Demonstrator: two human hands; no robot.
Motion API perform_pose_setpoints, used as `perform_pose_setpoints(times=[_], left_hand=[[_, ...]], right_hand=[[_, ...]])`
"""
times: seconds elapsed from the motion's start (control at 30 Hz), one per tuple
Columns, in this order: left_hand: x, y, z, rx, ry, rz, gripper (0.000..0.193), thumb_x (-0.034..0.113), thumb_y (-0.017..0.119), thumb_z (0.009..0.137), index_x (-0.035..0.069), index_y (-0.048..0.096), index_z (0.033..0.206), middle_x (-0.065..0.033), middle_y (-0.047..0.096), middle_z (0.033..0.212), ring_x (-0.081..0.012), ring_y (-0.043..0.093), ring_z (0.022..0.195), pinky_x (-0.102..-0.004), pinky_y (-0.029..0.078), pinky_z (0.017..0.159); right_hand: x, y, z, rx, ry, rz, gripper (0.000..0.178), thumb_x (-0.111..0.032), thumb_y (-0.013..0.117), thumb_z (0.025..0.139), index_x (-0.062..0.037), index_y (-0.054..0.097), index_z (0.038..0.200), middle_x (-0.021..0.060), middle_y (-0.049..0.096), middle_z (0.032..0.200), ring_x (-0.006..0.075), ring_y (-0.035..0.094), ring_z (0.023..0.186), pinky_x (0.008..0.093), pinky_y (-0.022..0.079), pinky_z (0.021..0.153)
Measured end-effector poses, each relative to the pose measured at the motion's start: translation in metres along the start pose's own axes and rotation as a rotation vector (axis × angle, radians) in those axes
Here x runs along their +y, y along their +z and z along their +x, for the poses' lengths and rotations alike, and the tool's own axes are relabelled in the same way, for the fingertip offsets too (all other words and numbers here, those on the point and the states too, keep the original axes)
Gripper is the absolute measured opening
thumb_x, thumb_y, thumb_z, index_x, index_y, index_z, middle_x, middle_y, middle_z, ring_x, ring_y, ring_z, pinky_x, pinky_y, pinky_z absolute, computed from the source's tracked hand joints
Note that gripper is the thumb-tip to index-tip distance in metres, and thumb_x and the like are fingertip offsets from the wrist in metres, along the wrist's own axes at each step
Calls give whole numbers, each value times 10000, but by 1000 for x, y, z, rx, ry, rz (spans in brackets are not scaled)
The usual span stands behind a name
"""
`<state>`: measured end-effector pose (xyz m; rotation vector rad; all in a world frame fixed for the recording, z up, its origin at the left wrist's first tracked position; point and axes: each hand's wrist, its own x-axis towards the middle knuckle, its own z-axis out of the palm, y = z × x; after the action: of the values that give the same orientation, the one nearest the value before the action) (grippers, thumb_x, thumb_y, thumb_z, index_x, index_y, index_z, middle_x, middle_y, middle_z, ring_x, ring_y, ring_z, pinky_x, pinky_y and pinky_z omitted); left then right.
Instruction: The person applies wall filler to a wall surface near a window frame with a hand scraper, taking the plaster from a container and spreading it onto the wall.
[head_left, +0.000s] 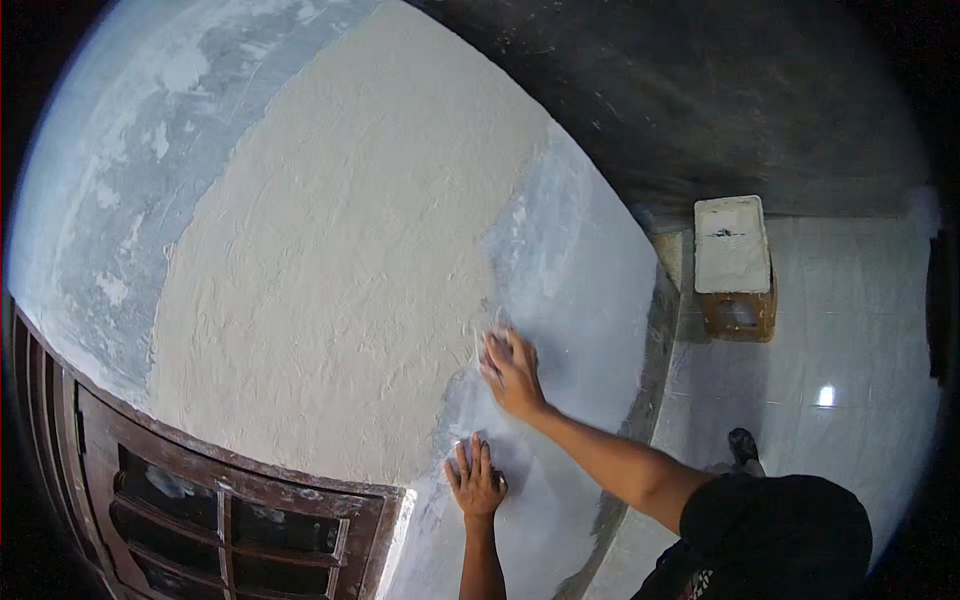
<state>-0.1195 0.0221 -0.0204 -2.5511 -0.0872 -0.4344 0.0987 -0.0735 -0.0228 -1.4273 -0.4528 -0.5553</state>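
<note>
A wall (330,250) carries a broad cream patch of rough, ridged coating, with smooth grey-white surface around it. My left hand (477,480) lies flat against the grey part below the patch, fingers spread, holding nothing. Higher up and to the right, my right hand (513,372) is at the patch's ragged lower right edge, its fingers bent and slightly blurred. A thin pale edge shows by its fingertips; what it belongs to I cannot make out.
A brown wooden window frame (180,440) with panes borders the wall at lower left. On the right, a white tray (730,250) sits on a brown crate (740,316) on the tiled floor (830,330). A dark wall (740,100) rises beyond; my dark-shod foot (743,447) shows below.
</note>
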Motion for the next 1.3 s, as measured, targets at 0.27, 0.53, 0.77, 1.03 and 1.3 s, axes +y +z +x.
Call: perform_pose_setpoints(times=[0.27,0.53,0.77,1.03,1.3], left_hand=[[88,13,28,-21,-81,-272,710,148,576,751,-27,412,1419,-196,356,1546,-428,192,1476,-608,107,1185],[257,67,108,-199,-66,-627,743,169,632,778,-30,381,1448,-172,261,1594,-419,188,1479,-569,180,1185],[414,82,211,-207,156,-843,757,156,609,794,-36,325,1469,-198,291,1570,-443,219,1458,-559,203,1181],[487,95,274,-426,348,-834,837,190,649,796,-20,266,1510,-200,252,1589,-409,172,1485,-528,168,1202],[503,162,337,-584,403,-976,872,177,633,826,-7,173,1543,-199,187,1611,-432,138,1486,-542,127,1209]], right_hand=[[79,-122,-90,-267,63,-168,498,-193,687,862,-49,571,1324,205,461,1359,401,460,1204,529,374,989],[172,-287,-44,-435,242,-466,503,-253,694,866,-20,587,1299,238,513,1278,416,515,1158,507,423,954],[259,-426,-12,-344,345,-586,456,-219,659,893,-65,589,1317,202,615,1083,354,583,1058,468,457,883],[308,-504,9,-311,538,-937,466,-281,654,910,-102,592,1336,58,705,1100,290,487,1226,508,419,904],[368,-516,40,-357,577,-1012,473,-286,663,896,-103,592,1326,34,714,1072,285,504,1201,500,440,898]])
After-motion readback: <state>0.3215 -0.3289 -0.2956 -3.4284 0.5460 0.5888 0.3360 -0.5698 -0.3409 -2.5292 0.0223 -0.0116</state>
